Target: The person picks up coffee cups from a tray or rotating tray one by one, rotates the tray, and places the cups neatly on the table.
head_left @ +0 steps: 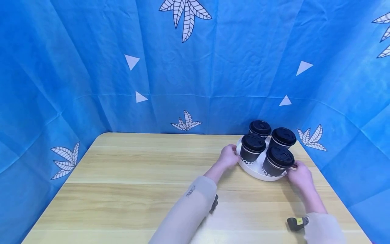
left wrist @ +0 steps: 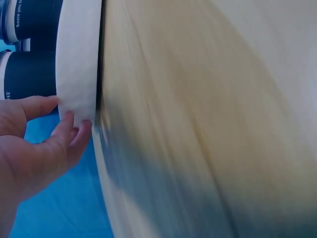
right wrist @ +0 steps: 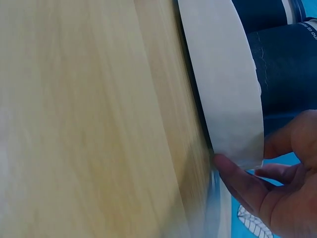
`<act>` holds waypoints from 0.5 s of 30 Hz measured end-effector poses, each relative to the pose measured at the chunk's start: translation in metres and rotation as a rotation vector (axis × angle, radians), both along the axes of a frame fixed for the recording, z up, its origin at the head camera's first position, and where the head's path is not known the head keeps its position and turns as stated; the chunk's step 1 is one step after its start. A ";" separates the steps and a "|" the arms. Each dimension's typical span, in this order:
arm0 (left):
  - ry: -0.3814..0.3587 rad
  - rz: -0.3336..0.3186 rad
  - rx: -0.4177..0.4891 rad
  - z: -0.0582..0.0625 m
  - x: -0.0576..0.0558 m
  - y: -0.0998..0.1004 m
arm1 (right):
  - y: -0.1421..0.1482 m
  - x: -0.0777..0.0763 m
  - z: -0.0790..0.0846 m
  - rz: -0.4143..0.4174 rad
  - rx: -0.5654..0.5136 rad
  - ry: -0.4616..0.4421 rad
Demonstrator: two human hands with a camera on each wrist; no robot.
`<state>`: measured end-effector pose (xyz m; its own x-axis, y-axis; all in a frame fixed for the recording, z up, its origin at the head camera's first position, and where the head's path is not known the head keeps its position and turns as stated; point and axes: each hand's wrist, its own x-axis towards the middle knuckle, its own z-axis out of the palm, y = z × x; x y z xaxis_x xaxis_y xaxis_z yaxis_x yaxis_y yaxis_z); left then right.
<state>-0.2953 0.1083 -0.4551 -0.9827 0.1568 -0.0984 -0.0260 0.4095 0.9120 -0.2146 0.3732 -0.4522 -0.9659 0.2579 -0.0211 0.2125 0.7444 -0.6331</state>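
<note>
A round white tray (head_left: 253, 173) with a raised rim is at the far right of the table, bearing several dark paper cups (head_left: 250, 156) with black lids. My left hand (head_left: 228, 156) grips the tray's left side. In the left wrist view, its fingers touch the outside of the white rim (left wrist: 78, 64) while one digit reaches over the top edge. On the opposite side, my right hand (head_left: 300, 174) pinches the rim (right wrist: 225, 79), close to the nearest cup. A thin dark line runs under the tray; whether it touches the table I cannot tell.
The light wooden table (head_left: 131, 169) stretches to the left and front. Blue cloth (head_left: 170, 67) with white leaf prints hangs behind the table and along both sides. A small dark device (head_left: 297, 223) is at the right sleeve's cuff.
</note>
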 end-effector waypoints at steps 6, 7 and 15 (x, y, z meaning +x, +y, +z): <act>-0.012 -0.029 -0.032 0.003 -0.002 -0.025 | -0.017 -0.004 0.001 0.046 -0.040 0.003; -0.014 -0.033 -0.041 0.003 -0.002 -0.029 | -0.021 -0.006 0.001 0.051 -0.043 0.003; -0.006 -0.071 -0.120 0.009 -0.002 -0.064 | -0.050 -0.017 0.001 0.093 -0.063 0.002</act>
